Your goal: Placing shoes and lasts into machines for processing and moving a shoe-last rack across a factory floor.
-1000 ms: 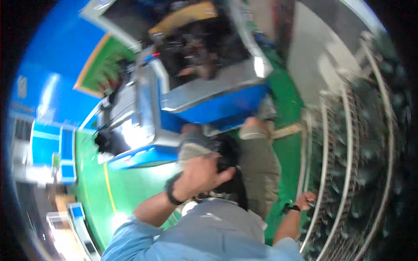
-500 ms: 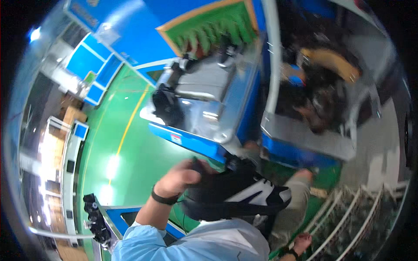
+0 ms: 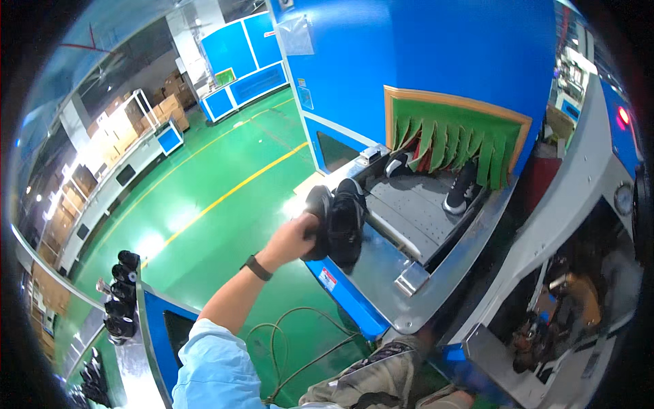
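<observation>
My left hand [image 3: 291, 240], with a dark band at the wrist, is closed around the heel end of a black sneaker [image 3: 319, 204]. The sneaker is at the near left corner of a metal-topped machine table [image 3: 378, 290]. Right beside it is another black sneaker [image 3: 346, 228]; whether my fingers touch that one is hidden. Farther back, a black-and-white sneaker [image 3: 461, 191] sits on the grey conveyor belt [image 3: 415, 204], and one more sneaker [image 3: 398, 165] lies partly under a green strip curtain [image 3: 456, 136]. My right hand is out of view.
A tall blue machine [image 3: 463, 54] rises behind the belt. To the right stands a grey machine [image 3: 538, 232] with an open front. Several black shoes [image 3: 121, 293] line a rack at lower left. A loose cable [image 3: 306, 313] loops near the green floor [image 3: 204, 225].
The view has swung toward the table and belt. My left hand has carried the sneaker from close to my body to the table corner. My right hand has left the view.
</observation>
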The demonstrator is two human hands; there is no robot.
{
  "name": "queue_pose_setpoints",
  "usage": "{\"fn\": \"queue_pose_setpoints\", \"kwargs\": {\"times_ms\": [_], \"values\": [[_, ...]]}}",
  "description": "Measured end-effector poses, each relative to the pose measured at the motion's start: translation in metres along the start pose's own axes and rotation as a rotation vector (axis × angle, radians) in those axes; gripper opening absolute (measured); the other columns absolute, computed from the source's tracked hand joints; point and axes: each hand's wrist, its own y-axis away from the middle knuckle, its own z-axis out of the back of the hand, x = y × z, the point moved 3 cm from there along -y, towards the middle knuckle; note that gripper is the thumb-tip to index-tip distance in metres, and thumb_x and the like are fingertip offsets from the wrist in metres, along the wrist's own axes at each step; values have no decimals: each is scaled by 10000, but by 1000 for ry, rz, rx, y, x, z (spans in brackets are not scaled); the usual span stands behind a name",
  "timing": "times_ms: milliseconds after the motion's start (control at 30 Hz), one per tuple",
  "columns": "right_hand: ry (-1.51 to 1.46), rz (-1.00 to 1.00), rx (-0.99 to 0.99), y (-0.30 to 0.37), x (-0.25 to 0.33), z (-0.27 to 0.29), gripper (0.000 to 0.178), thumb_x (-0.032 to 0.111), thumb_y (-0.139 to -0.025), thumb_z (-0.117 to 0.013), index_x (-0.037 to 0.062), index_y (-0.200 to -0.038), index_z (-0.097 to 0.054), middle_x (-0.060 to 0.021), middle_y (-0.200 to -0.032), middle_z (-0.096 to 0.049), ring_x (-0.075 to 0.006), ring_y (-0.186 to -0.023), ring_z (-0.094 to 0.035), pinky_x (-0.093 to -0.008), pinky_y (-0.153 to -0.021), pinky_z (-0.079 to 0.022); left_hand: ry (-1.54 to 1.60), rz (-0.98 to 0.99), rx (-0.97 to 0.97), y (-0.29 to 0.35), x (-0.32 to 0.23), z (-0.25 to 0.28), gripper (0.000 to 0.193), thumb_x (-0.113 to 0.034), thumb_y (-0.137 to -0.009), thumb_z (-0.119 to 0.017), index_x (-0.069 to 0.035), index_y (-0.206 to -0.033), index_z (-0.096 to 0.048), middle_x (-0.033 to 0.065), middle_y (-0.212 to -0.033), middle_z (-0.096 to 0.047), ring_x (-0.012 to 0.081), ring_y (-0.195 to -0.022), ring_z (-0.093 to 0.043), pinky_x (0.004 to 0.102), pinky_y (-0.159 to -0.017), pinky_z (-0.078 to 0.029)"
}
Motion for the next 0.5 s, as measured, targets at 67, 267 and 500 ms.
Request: {"fn": "queue_pose_setpoints", "kwargs": {"times_ms": [67,267,500], "values": [[80,37,39,-4,8,-17,475,402,-1056,-482,39,-1318,-643,-207,-1217,-662,-352,-1061,-592,-499,-973,-460,-100,66,89,-3,-21,-14,426,-101,-794,-669,-102,-1218,-634,191,-996,-706,416,-895,-691,508,-785,-547],[244,117,181,-34,8,-62,466,398,-1053,-489,29,-1268,-674,-205,-1166,-683,-361,-1015,-605,-497,-954,-472,-381,-5,519,-31,-47,-28,566,-290,-790,-676,-133,-1331,-624,218,-993,-722,400,-944,-700,498,-776,-555],[672,1125,212,36,90,-69,274,219,-987,-624,-24,-1055,-731,-200,-1035,-717,-364,-918,-646,-479,-861,-523,-220,174,300,12,-29,-18,520,-541,-716,-749,-109,-1004,-768,163,-928,-744,361,-910,-712,477,-771,-570]]}}
